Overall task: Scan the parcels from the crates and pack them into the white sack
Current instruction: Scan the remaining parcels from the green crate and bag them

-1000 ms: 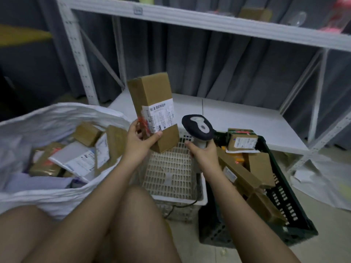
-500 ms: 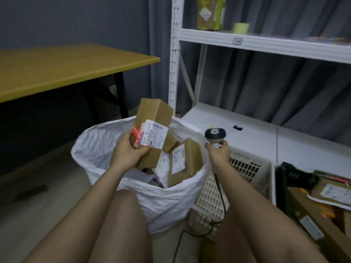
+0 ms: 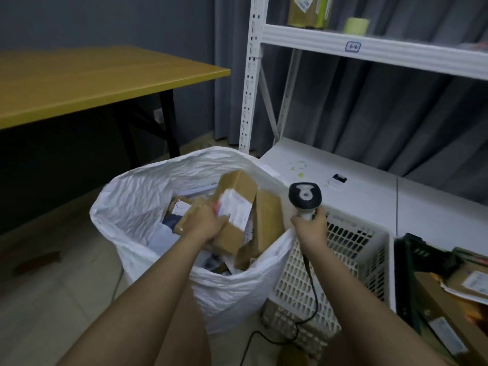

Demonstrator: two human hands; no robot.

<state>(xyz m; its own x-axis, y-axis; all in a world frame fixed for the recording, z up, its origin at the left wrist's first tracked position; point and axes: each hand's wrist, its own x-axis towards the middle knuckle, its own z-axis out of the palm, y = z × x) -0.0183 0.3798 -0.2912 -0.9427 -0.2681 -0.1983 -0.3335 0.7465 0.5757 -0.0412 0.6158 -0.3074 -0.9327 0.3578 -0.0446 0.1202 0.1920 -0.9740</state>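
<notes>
Upper left of the frame: a yellow-topped table (image 3: 87, 80) on dark legs, standing against a dark wall. Centre left, lower: the white sack (image 3: 148, 196) stands open on the floor, holding several cardboard parcels. Over its mouth, the left hand (image 3: 204, 224) grips a brown parcel (image 3: 235, 207) with a white label, fingers curled round its lower end; the parcel is tilted and sits inside the sack's rim. Just right of it, a second cardboard box (image 3: 265, 225) leans against the sack's right wall. Centre right: the right hand (image 3: 311, 227) is wrapped round the handle of a barcode scanner (image 3: 305, 198), head upward, its cable hanging down to the floor. Beneath that hand stands a white crate (image 3: 351, 260). Lower right edge: a dark crate (image 3: 412, 273) containing more parcels. Upper right: white shelving (image 3: 369, 48).
</notes>
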